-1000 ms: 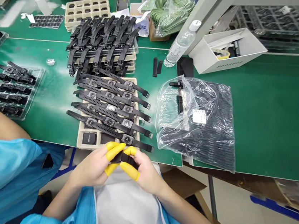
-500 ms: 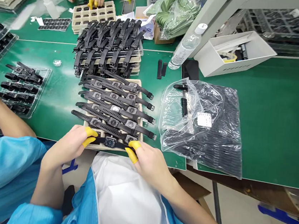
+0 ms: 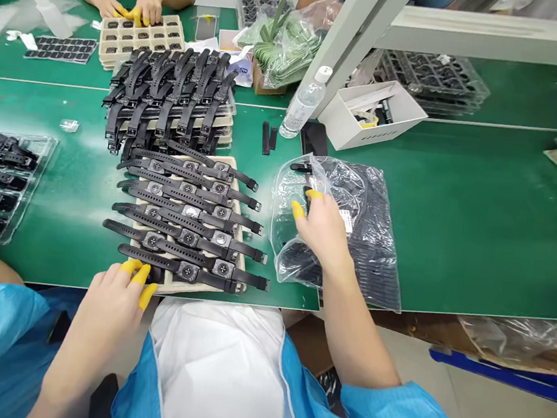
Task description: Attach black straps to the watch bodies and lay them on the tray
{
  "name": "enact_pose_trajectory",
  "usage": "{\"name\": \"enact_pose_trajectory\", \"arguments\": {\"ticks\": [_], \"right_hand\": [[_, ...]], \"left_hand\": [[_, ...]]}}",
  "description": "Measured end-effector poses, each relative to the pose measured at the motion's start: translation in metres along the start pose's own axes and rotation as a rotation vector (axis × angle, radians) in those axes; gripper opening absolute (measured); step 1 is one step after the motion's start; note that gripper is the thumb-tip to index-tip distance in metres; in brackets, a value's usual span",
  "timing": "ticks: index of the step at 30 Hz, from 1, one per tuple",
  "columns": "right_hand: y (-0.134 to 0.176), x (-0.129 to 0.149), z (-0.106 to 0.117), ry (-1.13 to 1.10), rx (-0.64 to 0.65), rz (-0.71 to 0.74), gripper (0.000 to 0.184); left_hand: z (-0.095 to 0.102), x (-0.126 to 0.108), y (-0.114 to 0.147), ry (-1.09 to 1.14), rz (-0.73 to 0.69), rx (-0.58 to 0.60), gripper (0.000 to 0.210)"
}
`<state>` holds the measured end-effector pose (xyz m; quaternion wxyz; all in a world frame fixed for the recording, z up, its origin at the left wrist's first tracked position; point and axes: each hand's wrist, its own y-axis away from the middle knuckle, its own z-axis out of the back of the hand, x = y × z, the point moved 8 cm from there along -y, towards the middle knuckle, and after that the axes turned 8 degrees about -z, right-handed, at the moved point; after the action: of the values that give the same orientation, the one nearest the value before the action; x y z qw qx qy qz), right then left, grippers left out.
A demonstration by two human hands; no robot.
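Observation:
At the tray's near left corner, my left hand (image 3: 110, 300), with yellow finger covers, has its fingers and thumb closed about a dark watch case (image 3: 155, 275), partly hidden. My right hand (image 3: 325, 233) reaches to the mouth of a clear plastic bag (image 3: 377, 247) filled with black watch straps. Its thumb and forefinger, also in yellow covers, close on a short black watch strap (image 3: 307, 191) there. Rows of black-strapped watches (image 3: 189, 238) lie backs up across the beige tray (image 3: 239, 225), their straps overhanging both sides.
Behind the tray rises a stack of strapped watches (image 3: 170, 96). Two loose straps (image 3: 266, 138), a water bottle (image 3: 303, 101), a phone (image 3: 315, 138) and a white box (image 3: 372, 116) stand near a metal post. Co-workers are opposite and at left, beside a clear tray (image 3: 34, 188) of watches.
The watch that both hands held now lies face down in the front row. My right hand has moved right to the bag; my left stays at the tray's near left corner. The view has turned right.

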<state>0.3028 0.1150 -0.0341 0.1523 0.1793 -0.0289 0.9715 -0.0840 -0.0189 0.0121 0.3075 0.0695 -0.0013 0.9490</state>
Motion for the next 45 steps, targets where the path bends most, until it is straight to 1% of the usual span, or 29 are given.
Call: {"name": "enact_pose_trajectory", "arguments": {"ticks": [1,3,5,8,11,13,15,16,17,18,19,20,21,22,23,24,25,26,27,28,30,33,37,39,42,45], "right_hand": [[-0.014,-0.012,-0.007,0.065,0.021,-0.076,0.046],[-0.033,-0.029,-0.020,0.146,0.059,-0.173,0.044],[-0.043,-0.039,-0.029,0.106,0.060,-0.226,0.039],[-0.049,-0.050,-0.037,-0.060,0.050,-0.248,0.030],[-0.050,-0.054,-0.039,-0.156,0.056,-0.217,0.026],[-0.044,-0.051,-0.030,-0.307,0.008,-0.173,0.026],[-0.026,-0.040,-0.013,-0.600,-0.056,-0.116,0.026],[-0.013,-0.033,-0.004,-0.783,-0.067,-0.094,0.026],[0.003,-0.023,0.004,-0.916,-0.051,-0.075,0.027],[0.022,-0.011,0.012,-1.006,-0.023,-0.061,0.027],[0.042,0.003,0.017,-1.080,0.032,-0.053,0.026],[0.063,0.020,0.020,-1.151,0.126,-0.046,0.025],[0.085,0.038,0.019,-1.223,0.253,-0.027,0.024],[0.107,0.057,0.015,-1.275,0.409,-0.022,0.023],[0.130,0.076,0.008,-1.317,0.599,-0.012,0.025],[0.153,0.094,0.000,-1.359,0.787,0.001,0.030],[0.173,0.109,-0.007,-1.401,0.947,0.016,0.034],[0.189,0.119,-0.012,-1.442,1.059,0.025,0.036],[0.200,0.127,-0.018,-1.468,1.146,0.023,0.037],[0.207,0.131,-0.024,-1.486,1.199,0.017,0.037],[0.213,0.132,-0.033,-1.496,1.242,-0.004,0.037],[0.210,0.127,-0.041,-1.495,1.225,-0.046,0.037],[0.204,0.118,-0.046,-1.547,1.149,-0.141,0.035],[0.205,0.119,-0.047,-1.553,1.145,-0.139,0.035],[0.207,0.122,-0.047,-1.524,1.176,-0.098,0.036],[0.206,0.121,-0.049,-1.542,1.158,-0.139,0.035]], "left_hand": [[0.001,-0.003,-0.002,-0.039,0.021,0.052,0.021],[0.005,-0.006,-0.010,-0.083,0.055,0.128,0.020],[0.011,-0.007,-0.019,-0.101,0.068,0.153,0.020],[0.014,-0.005,-0.026,-0.101,0.042,0.135,0.018],[0.008,0.001,-0.024,-0.076,-0.025,0.095,0.018],[0.001,0.009,-0.018,-0.039,-0.052,0.078,0.018],[-0.004,0.019,-0.009,0.056,-0.062,0.051,0.019],[-0.003,0.024,-0.004,0.135,-0.058,0.024,0.018],[-0.002,0.028,0.000,0.233,-0.044,-0.012,0.016],[0.002,0.030,0.003,0.343,-0.020,-0.055,0.012],[0.006,0.031,0.005,0.457,0.015,-0.104,0.010],[0.010,0.030,0.005,0.566,0.055,-0.158,0.014],[0.013,0.025,0.003,0.665,0.095,-0.209,0.021],[0.016,0.018,-0.001,0.751,0.130,-0.260,0.027],[0.018,0.008,-0.008,0.820,0.148,-0.306,0.027],[0.018,-0.005,-0.016,0.876,0.154,-0.321,0.027],[0.017,-0.019,-0.026,0.928,0.134,-0.331,0.029],[0.017,-0.033,-0.036,0.970,0.077,-0.338,0.034],[0.017,-0.047,-0.045,1.002,0.005,-0.342,0.041],[0.017,-0.058,-0.051,1.026,-0.067,-0.345,0.045],[0.019,-0.072,-0.059,1.059,-0.188,-0.349,0.052],[0.019,-0.075,-0.059,1.089,-0.255,-0.359,0.053],[0.016,-0.072,-0.055,1.101,-0.221,-0.377,0.051],[0.014,-0.072,-0.053,1.105,-0.201,-0.387,0.051],[0.014,-0.074,-0.051,1.094,-0.213,-0.400,0.051],[0.014,-0.075,-0.051,1.063,-0.212,-0.405,0.052]]}}
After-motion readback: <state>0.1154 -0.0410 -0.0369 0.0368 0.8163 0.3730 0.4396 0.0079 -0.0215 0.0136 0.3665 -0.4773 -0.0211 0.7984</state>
